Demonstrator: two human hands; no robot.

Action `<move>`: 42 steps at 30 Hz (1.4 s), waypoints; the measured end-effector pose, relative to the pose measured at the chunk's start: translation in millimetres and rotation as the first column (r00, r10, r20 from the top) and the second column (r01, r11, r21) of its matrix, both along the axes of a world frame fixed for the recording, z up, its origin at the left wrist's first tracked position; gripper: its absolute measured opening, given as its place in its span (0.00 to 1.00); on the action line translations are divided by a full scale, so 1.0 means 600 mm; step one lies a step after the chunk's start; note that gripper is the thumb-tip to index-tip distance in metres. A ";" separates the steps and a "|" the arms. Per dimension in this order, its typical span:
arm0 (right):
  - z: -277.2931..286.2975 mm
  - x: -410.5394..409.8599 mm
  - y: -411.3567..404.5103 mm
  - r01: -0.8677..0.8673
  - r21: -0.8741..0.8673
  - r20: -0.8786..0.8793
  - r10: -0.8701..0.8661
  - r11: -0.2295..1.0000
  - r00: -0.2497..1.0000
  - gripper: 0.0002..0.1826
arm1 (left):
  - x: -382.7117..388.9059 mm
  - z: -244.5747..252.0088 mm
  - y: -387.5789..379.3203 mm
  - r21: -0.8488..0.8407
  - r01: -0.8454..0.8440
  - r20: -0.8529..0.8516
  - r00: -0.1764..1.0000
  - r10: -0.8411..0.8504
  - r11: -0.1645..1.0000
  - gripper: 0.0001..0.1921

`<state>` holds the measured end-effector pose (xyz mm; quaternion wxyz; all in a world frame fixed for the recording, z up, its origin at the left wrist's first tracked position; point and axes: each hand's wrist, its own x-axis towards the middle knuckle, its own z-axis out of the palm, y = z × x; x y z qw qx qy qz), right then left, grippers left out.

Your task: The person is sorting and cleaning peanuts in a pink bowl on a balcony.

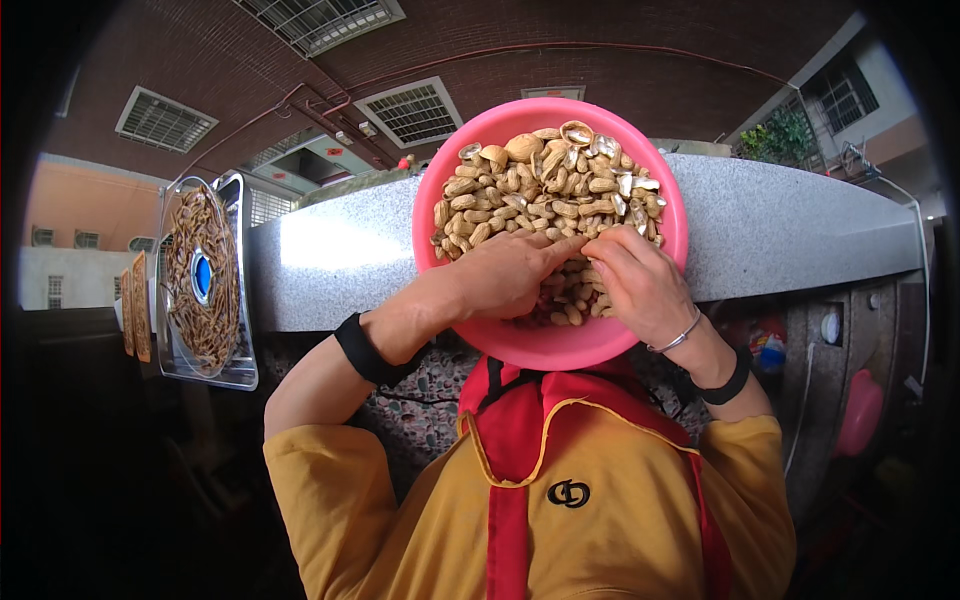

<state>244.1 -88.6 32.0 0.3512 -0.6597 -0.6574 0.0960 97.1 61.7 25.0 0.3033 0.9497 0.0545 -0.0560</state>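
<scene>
A round pink plastic basin (551, 352) full of peanuts in their shells (517, 202) lies before me. My left hand (506, 274) reaches over its near half, index finger stretched towards the right, the other fingers curled down out of sight. Thumb and fingers of my right hand (637, 277) are pinched together and meet the left fingertip above the nuts. Whether a peanut sits between the fingertips is hidden. Cracked, pale-lined half shells (634, 182) lie at the basin's far right. Below the hands, more peanuts (574, 311) lie in shadow beside small reddish kernels.
The basin rests on a grey speckled stone ledge (780, 225). On the left stands a metal tray (247, 337) with a clear lidded container of brown strips (202, 337). Another pink plastic item (860, 412) is at lower right. A brown wall with barred windows (411, 112) rises beyond.
</scene>
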 end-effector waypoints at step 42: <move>-0.002 -0.002 0.008 -0.107 -0.138 0.121 0.124 0.985 0.985 0.10 | -0.034 0.039 0.021 0.470 0.047 0.136 0.983 -0.125 0.882 0.14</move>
